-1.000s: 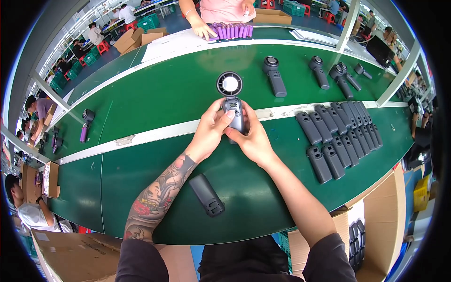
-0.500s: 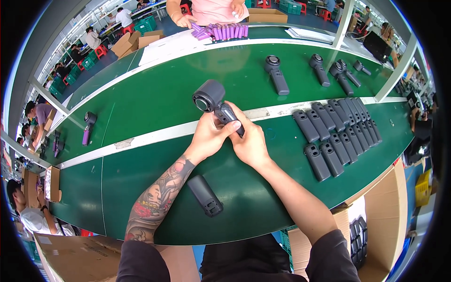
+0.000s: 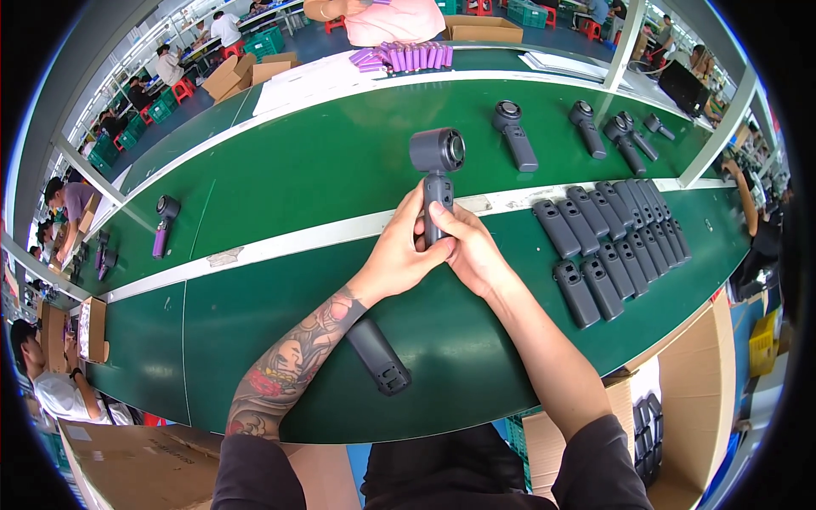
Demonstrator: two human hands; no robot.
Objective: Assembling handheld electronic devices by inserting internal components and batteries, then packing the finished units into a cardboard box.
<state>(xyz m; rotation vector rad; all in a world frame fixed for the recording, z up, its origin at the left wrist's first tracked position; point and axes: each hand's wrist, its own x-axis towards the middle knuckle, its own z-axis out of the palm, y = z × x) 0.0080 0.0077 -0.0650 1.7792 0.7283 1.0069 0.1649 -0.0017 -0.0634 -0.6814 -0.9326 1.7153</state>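
A dark grey handheld fan (image 3: 437, 153) stands upright over the middle of the green bench, its round head at the top and turned to the right. Both hands are closed about its handle. My left hand (image 3: 399, 251) wraps it from the left, while my right hand (image 3: 476, 255) grips it from the right with the thumb on the handle's face. The fingers partly hide the handle's lower end. Below my left wrist, one loose grey handle casing (image 3: 378, 357) lies on the bench, its upper end partly covered by the forearm.
Several grey handle casings (image 3: 580, 293) lie in rows at the right. More fans (image 3: 516, 140) lie along the far right of the bench, and a fan with a purple handle (image 3: 161, 228) lies left. Purple battery cells (image 3: 416, 58) stand at the back, before a person in pink (image 3: 395, 24).
The fan has been turned in my hands from a leftward tilt to upright, its head now facing right. The person at the back has lifted a hand from the purple cells.
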